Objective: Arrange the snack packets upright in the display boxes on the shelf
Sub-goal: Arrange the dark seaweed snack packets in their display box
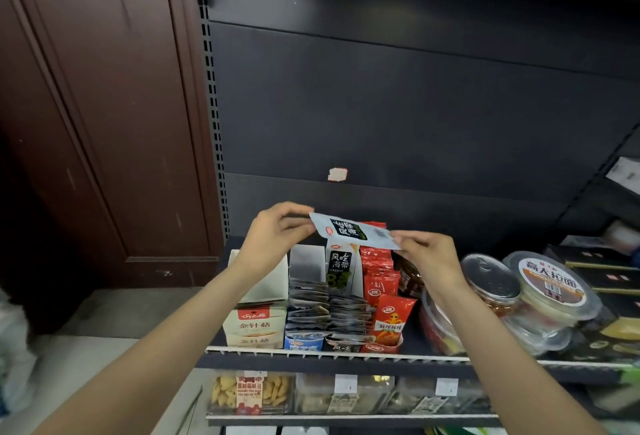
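A pale grey snack packet (349, 231) with a black label hangs sideways above the shelf. My left hand (277, 231) pinches its left end and my right hand (429, 252) pinches its right end. Directly below stands a display box (341, 310) packed with several matching grey packets set upright, behind a tall seaweed-print back card (341, 266). To its right a red display box (382, 317) holds upright red packets. On the left sits a white box (254, 325) with red lettering, its flap raised.
Round lidded tubs (491, 279) and a noodle bowl (550, 284) crowd the shelf's right part, with dark gold-trimmed boxes (609, 275) behind. The shelf's front rail (332, 355) carries price tags; clear bins of snacks (251, 391) sit on the shelf beneath. A brown cabinet (104, 116) stands left.
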Available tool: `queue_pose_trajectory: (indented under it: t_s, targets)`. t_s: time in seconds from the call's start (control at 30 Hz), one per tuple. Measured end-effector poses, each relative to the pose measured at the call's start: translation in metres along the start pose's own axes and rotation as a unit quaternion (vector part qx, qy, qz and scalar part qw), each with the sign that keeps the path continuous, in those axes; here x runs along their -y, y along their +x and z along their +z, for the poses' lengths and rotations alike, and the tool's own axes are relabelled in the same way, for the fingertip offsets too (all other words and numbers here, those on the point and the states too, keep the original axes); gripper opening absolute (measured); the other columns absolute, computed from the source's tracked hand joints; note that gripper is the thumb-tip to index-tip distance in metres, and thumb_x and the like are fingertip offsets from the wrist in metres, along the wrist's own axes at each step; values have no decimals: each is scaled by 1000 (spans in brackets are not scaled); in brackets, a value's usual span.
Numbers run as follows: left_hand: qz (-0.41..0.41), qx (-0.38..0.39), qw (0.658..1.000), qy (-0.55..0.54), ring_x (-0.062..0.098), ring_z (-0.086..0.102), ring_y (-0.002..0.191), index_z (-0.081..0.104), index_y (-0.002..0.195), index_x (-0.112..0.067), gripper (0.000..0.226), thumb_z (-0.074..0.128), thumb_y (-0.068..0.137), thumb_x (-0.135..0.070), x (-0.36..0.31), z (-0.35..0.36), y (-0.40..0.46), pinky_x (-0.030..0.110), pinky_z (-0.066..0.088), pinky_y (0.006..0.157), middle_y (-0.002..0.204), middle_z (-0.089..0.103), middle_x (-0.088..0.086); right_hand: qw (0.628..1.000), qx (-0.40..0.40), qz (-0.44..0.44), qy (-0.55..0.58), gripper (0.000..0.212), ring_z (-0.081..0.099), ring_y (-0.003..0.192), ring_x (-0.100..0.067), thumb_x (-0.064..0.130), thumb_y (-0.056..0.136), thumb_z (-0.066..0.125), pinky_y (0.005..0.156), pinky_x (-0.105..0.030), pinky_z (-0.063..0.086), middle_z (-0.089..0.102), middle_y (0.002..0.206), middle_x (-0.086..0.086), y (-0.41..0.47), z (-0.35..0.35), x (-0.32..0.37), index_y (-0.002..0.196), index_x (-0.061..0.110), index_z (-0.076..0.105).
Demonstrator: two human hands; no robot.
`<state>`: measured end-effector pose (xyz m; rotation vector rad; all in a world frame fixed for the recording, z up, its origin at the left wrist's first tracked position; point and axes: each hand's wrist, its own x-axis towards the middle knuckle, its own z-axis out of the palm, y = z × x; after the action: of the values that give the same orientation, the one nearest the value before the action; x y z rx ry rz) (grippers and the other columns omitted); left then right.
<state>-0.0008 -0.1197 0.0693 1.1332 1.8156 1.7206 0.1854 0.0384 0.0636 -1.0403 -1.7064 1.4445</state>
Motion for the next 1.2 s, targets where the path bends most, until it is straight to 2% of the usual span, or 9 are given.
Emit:
queue_pose_trajectory:
  t_s: [0.1,0.23,0.3,0.4,0.5,0.63,0.8,0.93,1.2]
  targets:
    - [71,-38,991,107,11,66,86,62,75,-13,13,69,81,-5,1,5,5,15,51,74,98,68,-2,999,27,23,5,12,70,81,-14,10,88,62,71,-26,56,72,92,-5,7,1,-3,96,8,71]
    - [100,-23,979,176,0,66,78,49,69,-20,25,65,86,-11,6,12,12,9,48,69,81,70,-6,998,63,24,19,13,69,84,-14,9,90,58,81,-28,54,71,89,-7,19,6,-7,83,15,68]
    - [90,-32,968,232,-1,64,72,44,69,-23,28,63,89,-16,13,15,18,10,46,61,75,68,-4,997,69,13,-35,14,68,85,-16,13,92,56,82,-29,53,71,95,-11,29,7,-15,84,16,66]
    - [54,-28,962,267,6,66,71,47,76,-14,20,58,92,-16,25,22,31,24,53,64,76,68,3,978,90,-23,-189,16,65,92,-14,18,93,56,89,-33,52,69,106,-8,46,3,-30,102,13,68]
    - [35,9,945,324,18,67,74,46,81,-12,16,54,94,-14,36,31,43,41,55,66,76,66,8,933,130,-68,-330,33,58,113,-17,21,92,58,98,-27,43,62,123,-5,60,0,-39,124,12,59]
    - [39,33,928,368,28,65,69,43,80,-18,17,51,93,-10,44,37,58,44,55,62,72,63,11,867,175,-115,-451,56,42,130,-23,27,90,60,107,-36,36,43,143,-6,79,1,-53,141,17,40]
    - [41,43,929,364,32,60,67,46,78,-14,16,56,90,-9,38,31,75,41,50,62,70,63,11,845,240,-98,-467,64,29,139,-25,29,91,59,113,-42,28,24,154,-3,92,1,-61,147,21,28]
    - [14,78,928,364,29,61,72,46,77,-13,17,55,91,-9,36,28,81,40,49,67,70,66,4,842,262,-86,-463,65,31,138,-23,29,92,57,112,-38,31,24,154,-3,96,2,-62,147,21,25]
    - [-16,91,916,391,25,58,71,46,81,-12,15,51,95,-10,35,23,90,34,48,66,77,65,9,828,274,-74,-483,63,26,140,-20,31,93,55,113,-35,29,17,156,-2,103,7,-65,147,19,26]
